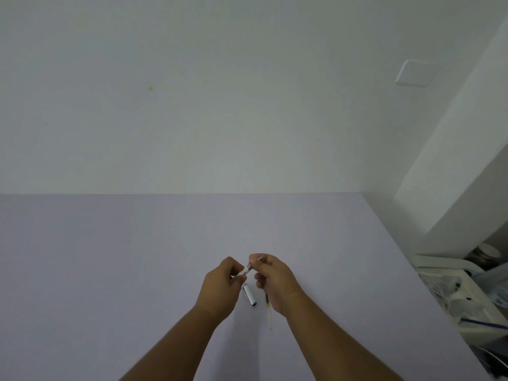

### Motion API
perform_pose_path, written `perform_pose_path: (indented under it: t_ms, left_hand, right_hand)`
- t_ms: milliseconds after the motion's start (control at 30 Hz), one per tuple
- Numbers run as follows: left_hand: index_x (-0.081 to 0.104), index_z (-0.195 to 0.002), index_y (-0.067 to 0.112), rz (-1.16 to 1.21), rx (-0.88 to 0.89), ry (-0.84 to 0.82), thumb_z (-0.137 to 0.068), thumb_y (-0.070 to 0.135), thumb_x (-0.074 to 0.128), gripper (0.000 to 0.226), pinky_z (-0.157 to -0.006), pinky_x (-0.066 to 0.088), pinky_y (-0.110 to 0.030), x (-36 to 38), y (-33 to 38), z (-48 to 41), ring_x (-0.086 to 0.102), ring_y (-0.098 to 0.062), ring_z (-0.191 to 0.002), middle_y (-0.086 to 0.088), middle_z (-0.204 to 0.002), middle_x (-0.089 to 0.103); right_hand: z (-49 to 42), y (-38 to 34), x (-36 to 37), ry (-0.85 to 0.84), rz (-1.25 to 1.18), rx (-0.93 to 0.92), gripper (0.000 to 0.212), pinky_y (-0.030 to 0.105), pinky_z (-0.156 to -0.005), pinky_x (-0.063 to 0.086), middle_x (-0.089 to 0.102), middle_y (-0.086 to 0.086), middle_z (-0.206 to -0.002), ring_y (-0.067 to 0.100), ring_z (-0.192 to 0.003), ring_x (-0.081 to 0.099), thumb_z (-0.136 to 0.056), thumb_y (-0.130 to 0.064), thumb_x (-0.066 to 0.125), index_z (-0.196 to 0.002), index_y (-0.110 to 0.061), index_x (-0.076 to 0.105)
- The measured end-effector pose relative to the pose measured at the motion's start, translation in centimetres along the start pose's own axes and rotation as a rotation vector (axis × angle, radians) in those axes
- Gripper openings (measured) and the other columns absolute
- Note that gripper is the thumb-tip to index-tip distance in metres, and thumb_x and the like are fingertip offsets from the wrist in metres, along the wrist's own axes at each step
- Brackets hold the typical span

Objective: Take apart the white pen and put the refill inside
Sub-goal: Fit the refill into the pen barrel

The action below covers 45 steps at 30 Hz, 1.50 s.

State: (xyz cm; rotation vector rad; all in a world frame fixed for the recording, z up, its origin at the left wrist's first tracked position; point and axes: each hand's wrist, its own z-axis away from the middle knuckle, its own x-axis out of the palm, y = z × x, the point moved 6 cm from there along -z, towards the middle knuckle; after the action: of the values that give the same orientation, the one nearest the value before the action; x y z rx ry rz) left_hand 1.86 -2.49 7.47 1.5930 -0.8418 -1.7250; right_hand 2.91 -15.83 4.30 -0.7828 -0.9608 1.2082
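Head view: both hands, left hand [221, 281] and right hand [270, 276], grip the slim white plastic pen [244, 271] above the lilac bench [110, 270], seemingly unscrewing it; the thin clear refill [268, 312] lies just beside the right hand, to be inserted next.

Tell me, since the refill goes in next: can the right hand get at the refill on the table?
Probably yes: the refill lies uncovered just beneath the right hand, though that hand is gripping the pen.
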Motion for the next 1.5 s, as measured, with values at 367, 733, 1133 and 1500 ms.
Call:
perform_pose_path:
  t_ms: [367,733,1133,1500]
  left_hand:
    - [0.051,-0.079,0.024,-0.016,-0.003,0.006,-0.090,0.016,0.058,0.015,-0.053,0.037,-0.013,-0.2,-0.3,0.1,0.050,-0.004,-0.061,0.011,-0.070,0.056]
    - [0.045,-0.071,0.029,-0.067,-0.009,0.017,-0.090,0.016,0.056,0.026,-0.051,0.036,-0.015,0.2,-0.5,-0.2,0.048,-0.004,-0.057,0.009,-0.067,0.057]
    - [0.048,-0.073,0.027,-0.076,-0.012,0.030,-0.090,0.014,0.056,0.023,-0.050,0.035,-0.015,0.2,-1.0,-0.9,0.048,-0.005,-0.057,0.010,-0.067,0.056]
    - [0.051,-0.076,0.023,0.021,-0.107,0.012,-0.088,0.016,0.058,0.016,-0.051,0.036,-0.017,0.1,-3.1,-0.9,0.048,-0.005,-0.058,0.009,-0.071,0.057]
  right_hand:
    - [-0.1,0.3,0.4,0.027,0.070,0.011,0.014,0.023,-0.058,0.042,0.058,-0.002,-0.073,0.010,-0.058,0.046,-0.083,-0.028,0.068,-0.080,-0.014,0.066]
    - [-0.7,0.9,0.0,0.112,0.074,0.036,0.020,0.025,-0.058,0.042,0.054,-0.001,-0.071,0.013,-0.057,0.044,-0.082,-0.029,0.068,-0.075,-0.011,0.066]
    - [-1.6,1.1,0.2,0.094,0.029,0.040,0.007,0.027,-0.056,0.045,0.055,0.007,-0.073,0.012,-0.052,0.046,-0.082,-0.021,0.067,-0.078,-0.015,0.070]
    - [-2.5,1.2,0.6,0.094,0.189,0.137,0.028,0.029,-0.065,0.048,0.061,0.003,-0.070,0.013,-0.055,0.048,-0.080,-0.038,0.069,-0.080,-0.010,0.070]
